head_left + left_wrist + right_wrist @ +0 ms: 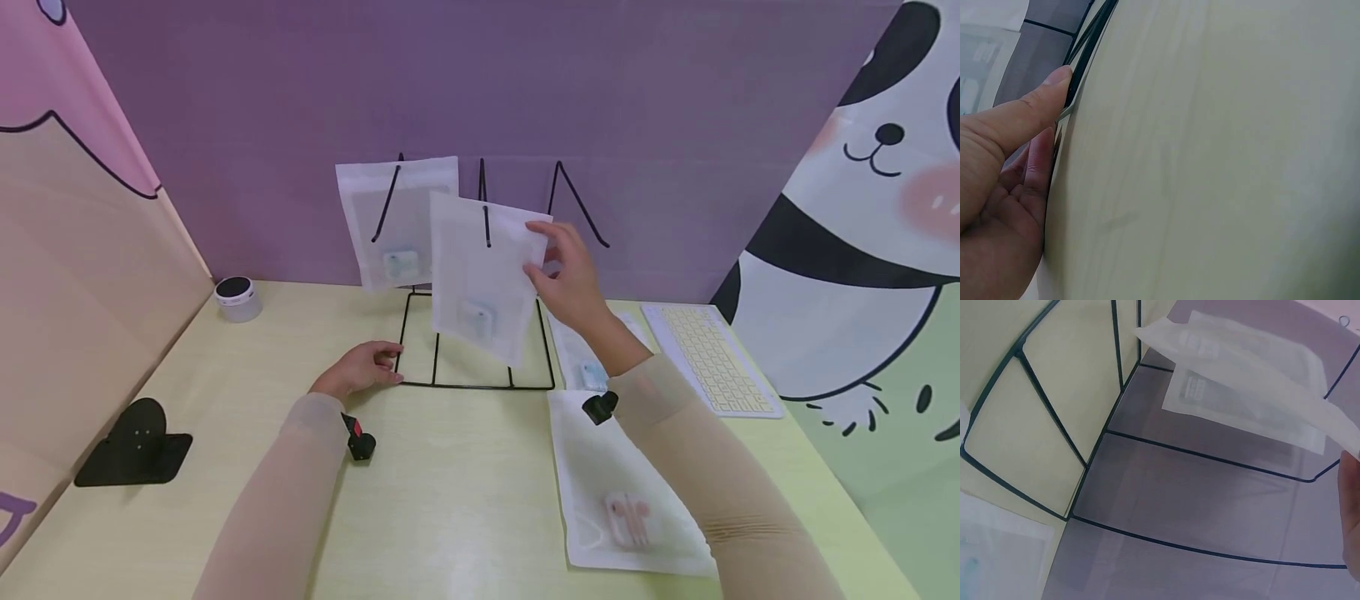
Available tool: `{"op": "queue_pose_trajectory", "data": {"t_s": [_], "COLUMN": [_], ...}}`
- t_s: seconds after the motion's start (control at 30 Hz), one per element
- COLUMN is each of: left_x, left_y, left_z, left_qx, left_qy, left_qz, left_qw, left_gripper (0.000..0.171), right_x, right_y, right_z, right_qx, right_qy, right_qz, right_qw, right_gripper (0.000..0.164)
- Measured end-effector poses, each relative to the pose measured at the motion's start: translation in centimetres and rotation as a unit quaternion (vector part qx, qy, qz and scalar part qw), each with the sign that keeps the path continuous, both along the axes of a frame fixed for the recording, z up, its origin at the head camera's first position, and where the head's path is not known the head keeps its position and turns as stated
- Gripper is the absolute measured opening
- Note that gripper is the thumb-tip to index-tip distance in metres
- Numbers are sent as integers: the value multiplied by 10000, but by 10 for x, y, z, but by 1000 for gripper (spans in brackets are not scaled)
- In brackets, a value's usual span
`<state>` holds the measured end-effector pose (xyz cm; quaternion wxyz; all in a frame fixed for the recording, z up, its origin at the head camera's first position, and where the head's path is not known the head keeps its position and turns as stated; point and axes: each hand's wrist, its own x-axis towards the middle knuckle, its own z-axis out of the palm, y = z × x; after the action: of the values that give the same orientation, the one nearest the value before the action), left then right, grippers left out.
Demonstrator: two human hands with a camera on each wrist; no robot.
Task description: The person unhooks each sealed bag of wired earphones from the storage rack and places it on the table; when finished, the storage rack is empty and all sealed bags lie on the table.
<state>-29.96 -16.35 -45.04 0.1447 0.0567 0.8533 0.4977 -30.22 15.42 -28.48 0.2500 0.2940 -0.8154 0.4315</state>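
My left hand pinches the front left corner of a black wire display rack at its base; in the left wrist view the thumb lies against the wire. My right hand holds the upper right edge of a translucent white pouch between thumb and fingers. This pouch hangs tilted at the rack's middle hook, whose tip shows in front of it. A small pale blue item shows through its lower part. On the left hook hangs another white pouch; the right hook bears nothing.
A white pouch with a small pink item lies on the table at right, a second pouch behind it. Farther right is a white keyboard. On the left stand a black bracket and a small white jar.
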Motion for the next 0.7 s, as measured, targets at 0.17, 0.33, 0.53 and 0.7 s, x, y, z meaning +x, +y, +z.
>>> {"op": "queue_pose_trajectory", "data": {"t_s": [0.17,0.33,0.53,0.7], "left_x": [0,1,2,1], "left_y": [0,0,0,0], "left_z": [-1,0,3,3], "left_qx": [-6,-23,-57,-54], "left_qy": [-4,-22,-111,-151], "left_qz": [2,-23,-25,31], "left_qw": [10000,10000,9999,9999], "left_gripper": [59,58,59,59], "right_x": [20,38,54,67], "right_y": [6,11,15,20], "right_z": [1,4,5,7], "right_qx": [-24,-56,-8,8], "right_qy": [-299,-511,-527,-377], "right_qz": [238,320,397,536], "right_qw": [9993,9982,9978,9979], "right_gripper": [48,48,49,52]}}
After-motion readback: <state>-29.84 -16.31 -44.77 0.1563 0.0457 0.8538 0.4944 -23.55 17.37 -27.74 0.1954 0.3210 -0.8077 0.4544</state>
